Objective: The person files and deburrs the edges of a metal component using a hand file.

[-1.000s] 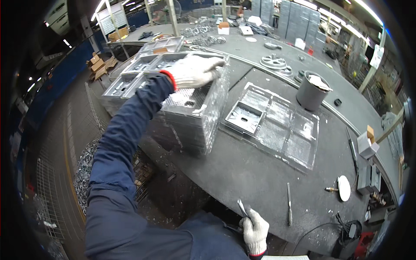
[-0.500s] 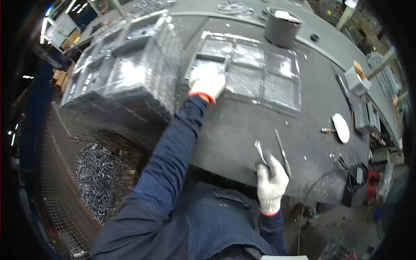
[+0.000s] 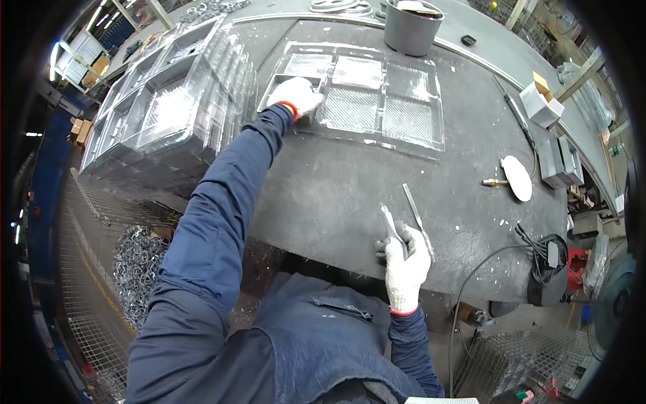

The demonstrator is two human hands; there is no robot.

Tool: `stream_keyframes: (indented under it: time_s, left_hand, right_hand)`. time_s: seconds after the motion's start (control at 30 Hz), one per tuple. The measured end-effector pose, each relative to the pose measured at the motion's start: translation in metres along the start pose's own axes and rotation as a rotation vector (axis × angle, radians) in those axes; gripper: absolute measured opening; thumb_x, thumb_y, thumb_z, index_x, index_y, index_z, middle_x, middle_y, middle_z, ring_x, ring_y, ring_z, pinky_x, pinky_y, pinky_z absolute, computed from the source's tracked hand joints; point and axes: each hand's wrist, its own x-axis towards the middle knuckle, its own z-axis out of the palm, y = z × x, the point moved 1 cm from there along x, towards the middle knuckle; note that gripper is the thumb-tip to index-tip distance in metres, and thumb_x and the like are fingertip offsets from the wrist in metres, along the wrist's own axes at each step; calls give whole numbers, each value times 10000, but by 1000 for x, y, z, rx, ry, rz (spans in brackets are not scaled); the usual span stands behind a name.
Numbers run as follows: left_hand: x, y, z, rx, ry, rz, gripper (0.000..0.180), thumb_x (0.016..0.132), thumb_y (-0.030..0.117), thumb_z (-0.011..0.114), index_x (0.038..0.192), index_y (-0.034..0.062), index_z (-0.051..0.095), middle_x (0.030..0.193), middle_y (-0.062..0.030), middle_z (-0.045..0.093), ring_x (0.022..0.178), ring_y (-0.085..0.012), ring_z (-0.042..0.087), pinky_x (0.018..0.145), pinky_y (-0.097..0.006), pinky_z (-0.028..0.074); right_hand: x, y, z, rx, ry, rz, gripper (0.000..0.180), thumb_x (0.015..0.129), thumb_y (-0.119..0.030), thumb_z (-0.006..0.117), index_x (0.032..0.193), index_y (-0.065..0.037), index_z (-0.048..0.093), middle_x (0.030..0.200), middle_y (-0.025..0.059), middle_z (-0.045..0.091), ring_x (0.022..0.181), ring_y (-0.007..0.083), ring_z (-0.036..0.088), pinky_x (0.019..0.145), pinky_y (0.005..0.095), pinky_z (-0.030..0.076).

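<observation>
My left hand (image 3: 299, 97), in a white glove with a red cuff, reaches to the far left. It grips a small grey rectangular frame (image 3: 270, 87) at the left end of a flat grey panel divided into mesh-patterned cells (image 3: 350, 108); its fingertips are partly hidden. My right hand (image 3: 408, 269), also gloved, is near the table's front edge, its fingers closed round a slim tool with a pale, narrow blade (image 3: 388, 221). Against its fingers is a thin metal strip (image 3: 412, 205); whether that is held or lying on the table I cannot tell.
To the left rises a stack of similar grey panels (image 3: 155, 114). Below it is a wire basket with metal rings (image 3: 139, 269). A grey bucket (image 3: 414, 30) stands behind. Rightward are a white oval disc (image 3: 517, 178), a small white box (image 3: 540, 104), grey frames (image 3: 562, 161) and a black cable (image 3: 481, 269).
The whole view has shifted, moving the scene left and up. My left hand stays with the small frame at the panel's left end. My right hand keeps the slim tool with little movement.
</observation>
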Motion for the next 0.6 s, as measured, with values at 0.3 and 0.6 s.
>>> stream_keyframes:
  time_s: [0.3, 0.6]
  left_hand:
    - [-24, 13, -75, -5, 412, -202, 759, 1076, 666, 491, 1073, -11, 834, 1111, -304, 789, 1097, -487, 754, 1007, -509, 570]
    - [-191, 45, -108, -1033, 574, -166, 333, 1055, 255, 666, 1271, 11, 737, 1119, -82, 762, 1010, -194, 691, 902, -338, 546]
  right_hand:
    - [-7, 23, 7, -17, 34, -188, 320, 1007, 57, 663, 1325, 81, 693, 1050, 141, 776, 829, 162, 753, 772, 310, 617]
    - [-3, 26, 8, -378, 60, -736, 313, 948, 15, 773, 1261, 24, 782, 1149, 203, 782, 1013, 316, 782, 918, 387, 617]
